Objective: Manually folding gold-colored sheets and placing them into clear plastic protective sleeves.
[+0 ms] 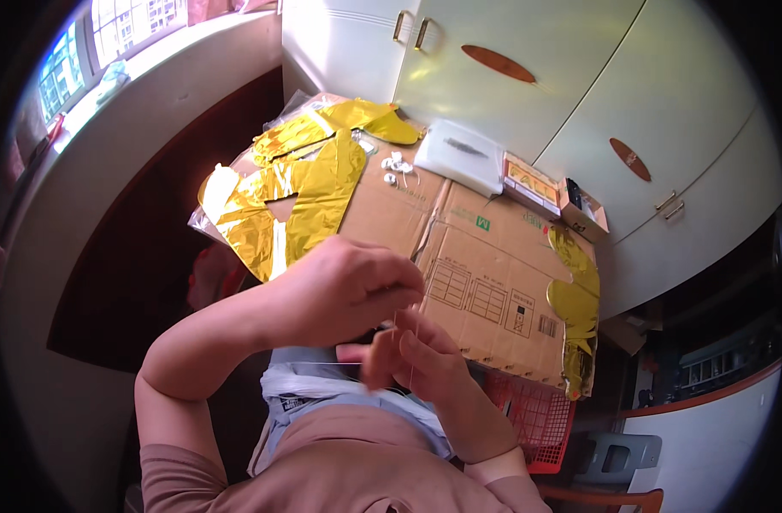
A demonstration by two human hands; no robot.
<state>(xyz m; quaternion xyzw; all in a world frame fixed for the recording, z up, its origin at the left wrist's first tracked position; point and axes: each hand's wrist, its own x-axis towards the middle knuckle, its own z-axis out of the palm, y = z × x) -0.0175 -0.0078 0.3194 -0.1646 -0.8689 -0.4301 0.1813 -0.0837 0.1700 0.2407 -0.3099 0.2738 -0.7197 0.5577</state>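
Above my lap, my left hand (357, 286) is closed, its thumb and fingertips pinched together on a thin pale thread (414, 329). Just below and to the right is my right hand (425, 355), its fingers bent and partly smeared by motion, with the thread running down across it. What lies between its fingertips is hard to see. Beyond my left forearm, large flat gold foil balloons (322, 192) lie on a cardboard sheet (391, 214). Another narrow gold foil balloon (576, 299) rests along the cardboard's right edge.
A small white tangle of string (397, 167) lies near the cardboard's far side. Behind it are a white plastic package (459, 156) and small boxes (532, 184). A red basket (540, 419) and grey stool (617, 457) stand at the right. White cabinets (536, 103) rise behind.
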